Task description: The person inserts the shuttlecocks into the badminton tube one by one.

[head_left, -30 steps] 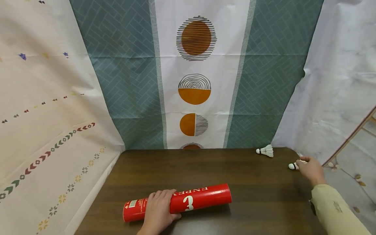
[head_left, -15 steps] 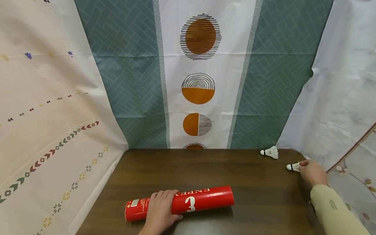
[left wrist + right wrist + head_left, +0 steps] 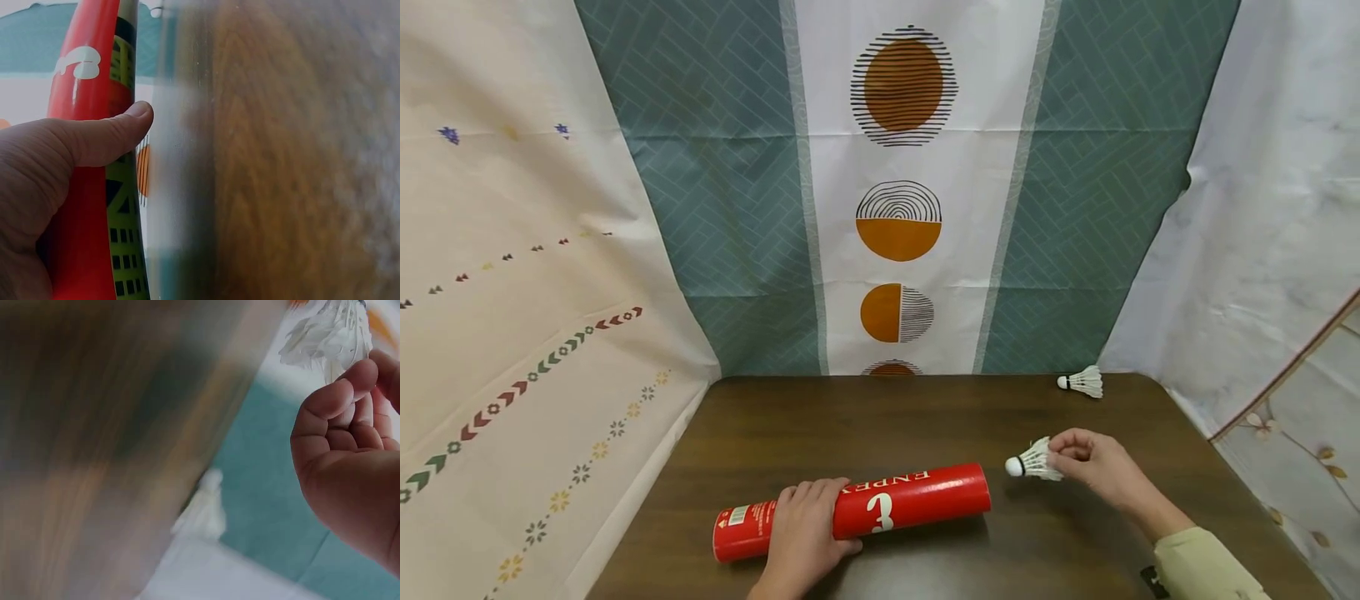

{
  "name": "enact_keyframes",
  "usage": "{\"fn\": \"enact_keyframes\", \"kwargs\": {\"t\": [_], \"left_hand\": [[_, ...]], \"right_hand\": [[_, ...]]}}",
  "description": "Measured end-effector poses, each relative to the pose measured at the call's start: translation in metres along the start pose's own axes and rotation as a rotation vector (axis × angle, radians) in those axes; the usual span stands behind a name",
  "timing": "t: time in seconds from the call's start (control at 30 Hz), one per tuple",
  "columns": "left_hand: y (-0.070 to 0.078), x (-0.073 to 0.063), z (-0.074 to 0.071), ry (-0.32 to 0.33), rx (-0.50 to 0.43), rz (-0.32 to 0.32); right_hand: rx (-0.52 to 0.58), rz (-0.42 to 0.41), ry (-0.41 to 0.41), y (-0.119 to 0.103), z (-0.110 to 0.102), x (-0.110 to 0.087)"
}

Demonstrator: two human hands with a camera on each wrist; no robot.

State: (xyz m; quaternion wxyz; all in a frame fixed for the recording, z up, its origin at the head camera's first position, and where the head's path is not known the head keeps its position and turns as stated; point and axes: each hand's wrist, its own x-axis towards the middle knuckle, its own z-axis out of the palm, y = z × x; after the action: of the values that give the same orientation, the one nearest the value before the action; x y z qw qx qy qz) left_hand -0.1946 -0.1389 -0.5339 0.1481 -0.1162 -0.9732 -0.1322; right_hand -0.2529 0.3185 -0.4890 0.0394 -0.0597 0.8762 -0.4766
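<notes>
My left hand [image 3: 807,533] grips a red shuttlecock tube [image 3: 917,500] lying slanted near the front of the table, thumb along its near side. In the left wrist view the thumb crosses the red tube [image 3: 87,206], which also shows a green and black printed strip. My right hand [image 3: 1097,467] pinches a white shuttlecock [image 3: 1036,461] by its feather skirt, the cork pointing left toward the tube's right end. The right wrist view shows thumb and fingertips at the feathers of this shuttlecock [image 3: 334,337]; its cork is cut off by the frame.
A second shuttlecock [image 3: 1082,382] lies at the back right edge of the dark wooden table [image 3: 850,425]. Patterned cloths hang behind it and at both sides, the green and white cloth [image 3: 737,208] at the back.
My right hand has lifted the shuttlecock from the table's right edge and carried it left, close to the tube's right end. The left hand and tube stay in place.
</notes>
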Motion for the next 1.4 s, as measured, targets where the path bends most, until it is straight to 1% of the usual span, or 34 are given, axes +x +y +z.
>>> {"fn": "enact_keyframes", "kwargs": {"t": [0.07,0.13,0.23,0.33,0.43,0.5,0.6,0.7,0.83,0.97,1.07,1.27,1.33,1.4], "left_hand": [[0.0,0.0,0.0,0.008,-0.001,-0.001],[0.0,0.0,0.001,0.009,-0.003,-0.001],[0.001,0.0,0.002,0.002,-0.013,0.006],[0.003,0.0,0.002,-0.003,-0.014,0.012],[0.003,-0.001,0.004,-0.006,-0.01,0.0],[0.003,-0.002,0.004,-0.004,-0.006,-0.005],[0.003,-0.002,0.004,0.003,0.001,-0.001],[0.003,-0.002,0.004,-0.001,-0.002,0.004],[0.004,-0.001,0.003,-0.025,-0.011,0.005],[0.004,-0.001,0.001,-0.034,-0.011,0.006],[0.004,-0.001,0.001,-0.027,-0.006,0.009],[0.003,-0.002,0.001,-0.005,-0.003,0.026],[0.003,-0.002,0.0,-0.013,-0.013,0.023],[0.003,-0.002,0.0,-0.026,-0.024,0.019]], "right_hand": [[0.088,-0.015,-0.06,-0.014,0.018,-0.007],[0.15,-0.028,-0.105,-0.025,0.033,-0.011],[0.202,-0.042,-0.159,-0.036,0.052,-0.016],[0.252,-0.048,-0.192,-0.042,0.065,-0.019],[0.322,-0.04,-0.217,-0.043,0.074,-0.021],[0.367,-0.028,-0.216,-0.044,0.077,-0.022],[0.41,0.011,-0.191,-0.044,0.08,-0.023],[0.424,0.029,-0.155,-0.044,0.085,-0.023],[0.432,0.042,-0.123,-0.043,0.091,-0.023],[0.433,0.026,-0.112,-0.043,0.094,-0.024],[0.434,-0.004,-0.144,-0.044,0.095,-0.024],[0.466,-0.068,-0.3,-0.044,0.095,-0.026],[0.48,-0.075,-0.328,-0.044,0.095,-0.027],[0.487,-0.072,-0.339,-0.044,0.096,-0.028]]}}
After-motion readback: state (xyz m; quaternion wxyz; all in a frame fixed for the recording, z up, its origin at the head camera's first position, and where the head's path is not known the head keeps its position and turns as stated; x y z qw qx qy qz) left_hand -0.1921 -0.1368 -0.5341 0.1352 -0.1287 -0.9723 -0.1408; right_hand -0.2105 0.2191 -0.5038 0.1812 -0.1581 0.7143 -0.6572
